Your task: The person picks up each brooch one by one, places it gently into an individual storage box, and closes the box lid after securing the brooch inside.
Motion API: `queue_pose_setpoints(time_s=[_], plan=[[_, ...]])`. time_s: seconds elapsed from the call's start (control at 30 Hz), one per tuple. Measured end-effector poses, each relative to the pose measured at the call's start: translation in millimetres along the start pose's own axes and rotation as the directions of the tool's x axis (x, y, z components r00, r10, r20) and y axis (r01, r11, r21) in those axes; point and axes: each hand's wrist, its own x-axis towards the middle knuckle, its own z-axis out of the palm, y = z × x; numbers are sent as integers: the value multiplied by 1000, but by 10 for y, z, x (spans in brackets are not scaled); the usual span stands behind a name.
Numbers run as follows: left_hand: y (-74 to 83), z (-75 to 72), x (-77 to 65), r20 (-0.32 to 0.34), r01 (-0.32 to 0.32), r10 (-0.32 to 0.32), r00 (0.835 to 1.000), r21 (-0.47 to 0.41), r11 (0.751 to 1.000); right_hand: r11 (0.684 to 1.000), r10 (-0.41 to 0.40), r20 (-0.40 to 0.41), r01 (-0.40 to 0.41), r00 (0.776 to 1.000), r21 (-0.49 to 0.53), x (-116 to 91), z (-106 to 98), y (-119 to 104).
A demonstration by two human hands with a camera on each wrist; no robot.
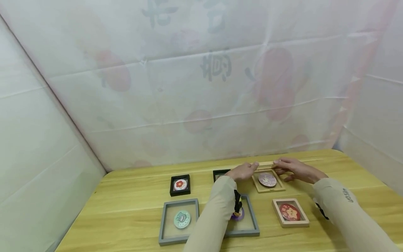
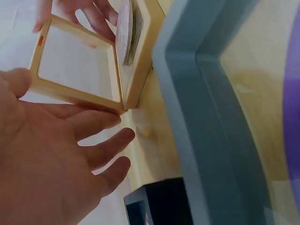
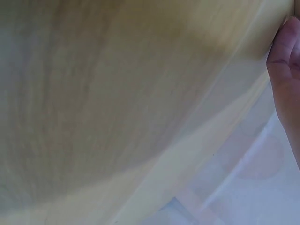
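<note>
A tan hinged display frame (image 1: pixel 262 191) lies at the back right of the table with its lid (image 2: pixel 77 97) raised. A round pale purple badge (image 1: pixel 267 179) sits in its lower half. My left hand (image 1: pixel 242 171) pinches the lid's left edge between thumb and index finger, the other fingers spread. At the lid's opposite side, my right hand (image 1: pixel 297 169) holds the edge, thumb near the top corner and fingers behind. The right wrist view shows mostly bare tabletop and part of the right hand (image 3: pixel 286 61).
Nearer me is a pinkish frame (image 1: pixel 297 224) with a red star badge. Two grey frames (image 1: pixel 181 202) with badges lie left of it, one partly under my left sleeve. Two small black frames (image 1: pixel 171 185) lie farther back. White curtains (image 1: pixel 189 87) stand behind the table (image 1: pixel 126 203).
</note>
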Motion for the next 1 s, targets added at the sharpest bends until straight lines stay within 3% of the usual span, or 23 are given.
queue_pose_setpoints(time_s=[0.23,0.43,0.63,1.0], plan=[[-35,-58,5,54,6,-10,998,68,998,1000,3,28,-3,1000,16,-23,-13,-40],[-23,-85,25,110,35,-49,993,124,992,999,-27,117,21,993,49,-34,-36,-19],[-8,-77,16,106,51,-71,992,184,982,1000,-20,143,17,989,18,-38,-58,18],[-2,-108,17,111,15,-53,992,320,947,999,24,132,-20,991,-34,-29,-43,-77]])
